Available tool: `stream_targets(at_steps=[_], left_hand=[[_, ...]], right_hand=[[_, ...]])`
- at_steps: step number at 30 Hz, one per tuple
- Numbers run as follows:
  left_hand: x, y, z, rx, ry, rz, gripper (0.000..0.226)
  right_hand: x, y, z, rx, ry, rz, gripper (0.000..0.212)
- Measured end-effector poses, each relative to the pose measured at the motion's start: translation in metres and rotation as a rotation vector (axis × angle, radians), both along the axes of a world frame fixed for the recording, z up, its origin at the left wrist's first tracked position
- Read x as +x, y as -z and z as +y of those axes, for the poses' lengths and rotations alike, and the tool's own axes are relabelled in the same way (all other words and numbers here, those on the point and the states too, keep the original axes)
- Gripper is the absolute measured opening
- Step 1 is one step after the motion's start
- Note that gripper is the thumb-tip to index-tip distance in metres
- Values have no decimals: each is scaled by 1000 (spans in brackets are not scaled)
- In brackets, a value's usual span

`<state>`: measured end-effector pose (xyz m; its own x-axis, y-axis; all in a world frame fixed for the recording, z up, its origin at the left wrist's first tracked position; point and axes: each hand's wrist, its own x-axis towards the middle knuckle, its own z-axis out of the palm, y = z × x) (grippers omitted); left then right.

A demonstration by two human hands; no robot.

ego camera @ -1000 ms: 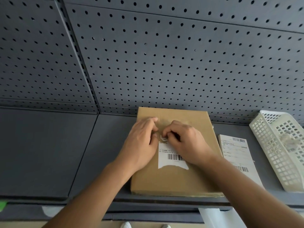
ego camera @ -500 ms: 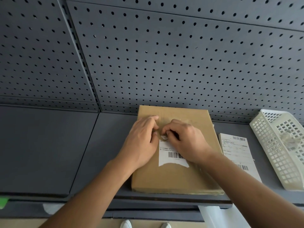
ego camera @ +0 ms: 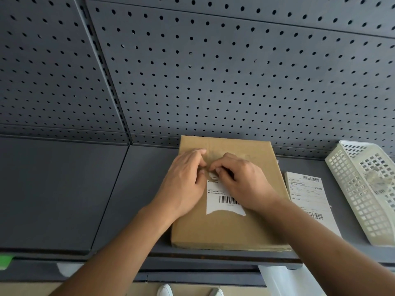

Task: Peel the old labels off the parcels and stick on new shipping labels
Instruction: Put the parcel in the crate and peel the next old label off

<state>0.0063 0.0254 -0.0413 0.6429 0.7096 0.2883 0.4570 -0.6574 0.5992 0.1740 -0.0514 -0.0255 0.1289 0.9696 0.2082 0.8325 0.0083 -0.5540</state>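
A flat cardboard parcel (ego camera: pixel 226 229) is laid on the dark shelf (ego camera: pixel 64 189). The curled top edge of its torn old label (ego camera: pixel 215 207) is pinched by the right hand (ego camera: pixel 245 184). The left hand (ego camera: pixel 183 184) is rested on the parcel beside the curl; whether the label is grasped by it cannot be told. A new label sheet (ego camera: pixel 310 199) is laid just beside the parcel.

Matt brown cardboard parcel (ego camera: pixel 226 227), torn white paper label (ego camera: pixel 222 201), white plastic lattice basket (ego camera: pixel 363 199), matt grey perforated metal backboard (ego camera: pixel 213 71).
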Motion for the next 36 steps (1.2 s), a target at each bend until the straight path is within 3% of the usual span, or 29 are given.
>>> stream_targets(at_steps=[10,15,19,23,36], left_hand=[[0,0,0,-1,-1,2,33],[0,2,1,1,1,15,13],[0,3,1,1,3,13,11],[0,1,0,-15,5,13,19],[0,0,0,1,8,17,13]], right_hand=[[1,3,0,24,-13,-41,19],[-3,6,0,82,-25,-143,20],[-4,5,0,84,-11,-192,21],[-3,5,1,60,-13,-156,20],[-1,4,-1,57,-9,-82,22]])
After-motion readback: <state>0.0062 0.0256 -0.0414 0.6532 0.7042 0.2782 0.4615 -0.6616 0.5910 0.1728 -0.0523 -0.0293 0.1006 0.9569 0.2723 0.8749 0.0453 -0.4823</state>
